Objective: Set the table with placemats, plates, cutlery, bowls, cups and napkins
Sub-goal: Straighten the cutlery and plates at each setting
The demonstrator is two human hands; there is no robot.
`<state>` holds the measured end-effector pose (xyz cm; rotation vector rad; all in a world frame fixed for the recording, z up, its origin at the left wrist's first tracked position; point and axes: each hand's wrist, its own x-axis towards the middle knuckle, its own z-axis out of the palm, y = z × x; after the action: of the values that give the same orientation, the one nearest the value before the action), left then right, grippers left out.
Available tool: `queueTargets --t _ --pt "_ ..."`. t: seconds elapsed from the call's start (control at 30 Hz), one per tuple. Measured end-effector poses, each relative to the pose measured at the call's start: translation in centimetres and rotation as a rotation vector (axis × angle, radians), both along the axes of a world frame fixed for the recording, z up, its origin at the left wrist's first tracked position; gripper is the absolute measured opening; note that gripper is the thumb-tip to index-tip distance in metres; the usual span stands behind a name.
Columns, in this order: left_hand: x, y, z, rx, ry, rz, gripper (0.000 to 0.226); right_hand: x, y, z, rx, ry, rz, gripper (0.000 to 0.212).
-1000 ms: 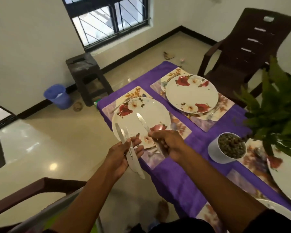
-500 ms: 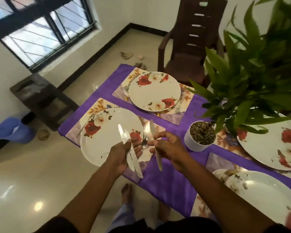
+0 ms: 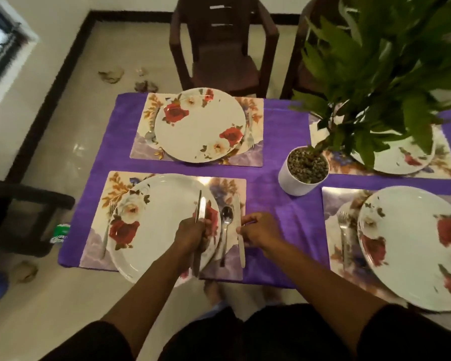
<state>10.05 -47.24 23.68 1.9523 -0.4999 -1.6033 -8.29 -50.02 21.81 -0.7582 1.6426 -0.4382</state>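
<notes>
We note the left hand [image 3: 192,234] over the near-left plate [image 3: 162,225], fingers curled round a bundle of knives [image 3: 199,212]; the blades point away from us over the plate's red rose, the handles run back under the palm. We can make out two blades, perhaps more. The right hand [image 3: 255,231] sits just right of that plate, thumb and fingertips pinching a single knife [image 3: 241,250] that lies along the right edge of the near-left placemat [image 3: 229,267], handle toward us. A spoon [image 3: 226,225] lies between plate and knife, apart from both hands. A fork [image 3: 106,238] shows at the plate's left, partly tucked under the rim.

Against the frame half a second back: the right hand then held its knife up in the air beside the left hand; now the knife is down on the mat. The left hand's bundle stays gripped. The view has swung to face the table squarely.

Count: four placemats, four floral plates, all on a purple cloth [image 3: 271,162]. Forks seen: three, one also by the far-left plate [image 3: 199,125] at its right and one [image 3: 344,238] left of the near-right plate [image 3: 412,243]. Spoons: two, the second half hidden left of the far-left plate. One white plant pot [image 3: 301,175] mid-table; its leaves cover much of the far-right plate [image 3: 401,157]. Two brown chairs stand beyond the table.
</notes>
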Motion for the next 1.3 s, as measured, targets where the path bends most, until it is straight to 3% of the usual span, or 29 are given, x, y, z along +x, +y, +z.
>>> queueTargets --t 0.17,0.4,0.53,0.73,1.3 --pt "1.9 -0.1 -1.5 -0.117 -0.218 -0.277 0.041 1.5 1.1 -1.2 -0.003 0.177 -0.078 0.021" --pt "2.6 -1.1 -2.3 -0.23 -0.537 -0.525 0.026 1.8 1.6 -2.1 -0.155 0.342 0.037 0.02" --pt "2.8 -1.4 -3.0 -0.214 -0.577 -0.573 0.033 2.2 2.0 -2.3 -0.243 0.487 0.118 0.018" --pt "2.5 -1.3 -3.5 -0.186 -0.608 -0.632 0.057 2.5 3.2 -2.3 -0.273 0.532 0.144 0.027" --pt "2.1 -0.5 -4.2 -0.142 -0.623 -0.647 0.065 2.5 4.2 -3.3 -0.321 0.568 0.165 0.025"
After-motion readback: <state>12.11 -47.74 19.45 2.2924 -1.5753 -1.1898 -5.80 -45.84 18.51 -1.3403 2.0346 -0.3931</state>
